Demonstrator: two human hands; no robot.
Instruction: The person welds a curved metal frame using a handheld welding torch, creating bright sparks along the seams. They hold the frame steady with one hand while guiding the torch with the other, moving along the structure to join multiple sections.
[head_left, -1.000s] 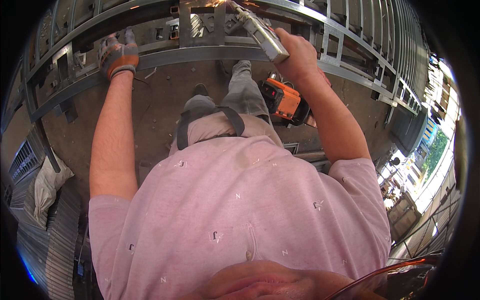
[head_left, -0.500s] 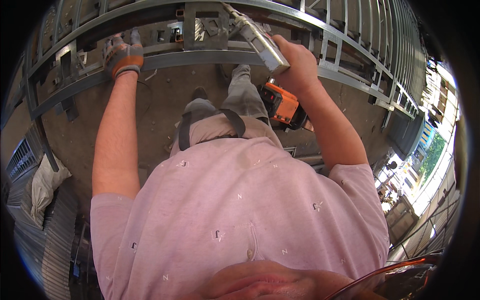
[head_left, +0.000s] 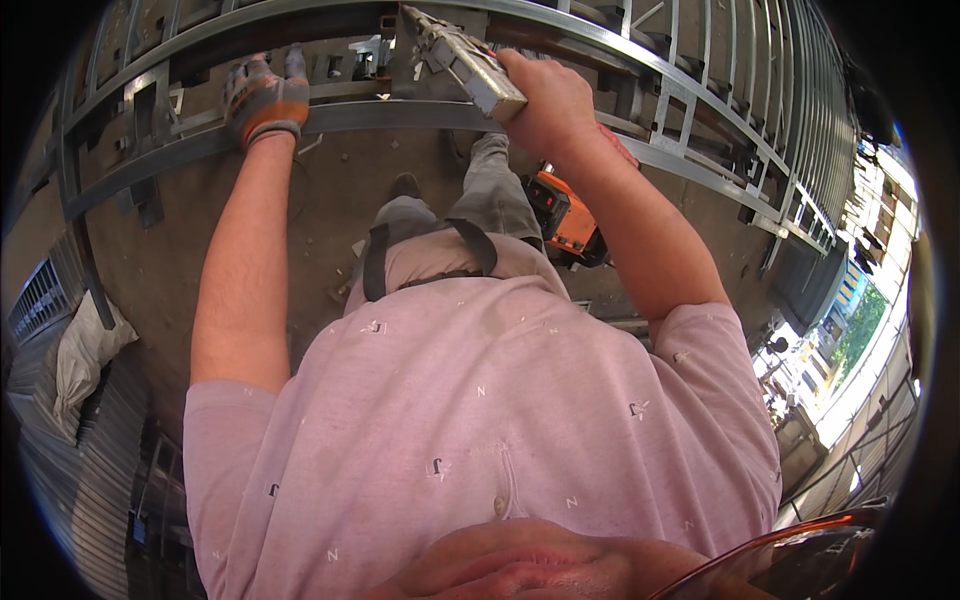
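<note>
My left hand [head_left: 266,98], in a grey and orange glove, lies on the near rail of a grey metal frame [head_left: 400,115]. Its thumb stands apart from the fingers, which reach over the rail. Bare and closed, my right hand [head_left: 550,95] grips a long, worn, silvery metal tool [head_left: 465,62] by its wide near end. The narrow tip of this tool points up and left over the frame, close to a flat upright plate. Its exact kind is unclear, and the fingers under it are hidden. Something red shows beside the right wrist.
An orange and black machine [head_left: 568,215] stands on the floor below my right forearm. My legs and shoes are just behind the frame. Barred metal panels [head_left: 800,120] extend to the right. A whitish sack [head_left: 90,350] and corrugated sheets [head_left: 100,480] are at left.
My right hand and the tool have shifted left and slightly up, toward the frame's middle plate. The left hand appears a little farther right, as the whole view has shifted slightly.
</note>
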